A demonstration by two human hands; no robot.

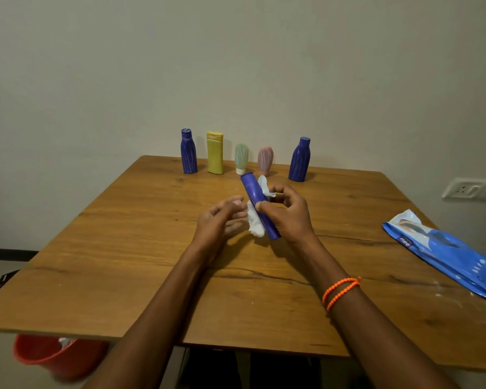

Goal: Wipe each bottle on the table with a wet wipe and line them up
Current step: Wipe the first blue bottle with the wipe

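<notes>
Wall [264,66]: plain, pale, matt; a white socket plate [465,188] low at the right.
Desk [124,262]: wood-grain top, warm brown, dark knots and a long dark crack line across the middle; white smears near the right front corner.
Bucket [48,355]: orange-red plastic, round, below the desk's left front edge; something white inside, too blurred to tell.
Wipes pack [443,254]: flat, glossy blue and white soft pouch lying on the desk's right side; "mee" readable in white, other print too small.
Left dark blue bottle [188,153]: upright at the far edge, ribbed body, narrowed neck, flat cap.
Right dark blue bottle [299,161]: same shape, upright, well apart from the rest of the row.
Yellow bottle [215,154]: tall, flat-sided, flip cap, upright just beside the left dark blue bottle.
Green tube [241,160]: small, rounded, pale, standing on its white cap.
Pink tube [265,160]: small, rounded, pale, ribbed, beside the green one.
Held bottle [257,204]: slim dark blue cylinder, smooth, tilted, raised above the desk's middle.
Wet wipe [254,223]: white, crumpled, wrapped partly round the held bottle.
Right hand [288,213]: fingers and thumb curled round the held bottle; orange cord bracelet [340,290] on the forearm.
Left hand [220,220]: fingers loosely bent, tips touching the wet wipe's edge.
</notes>
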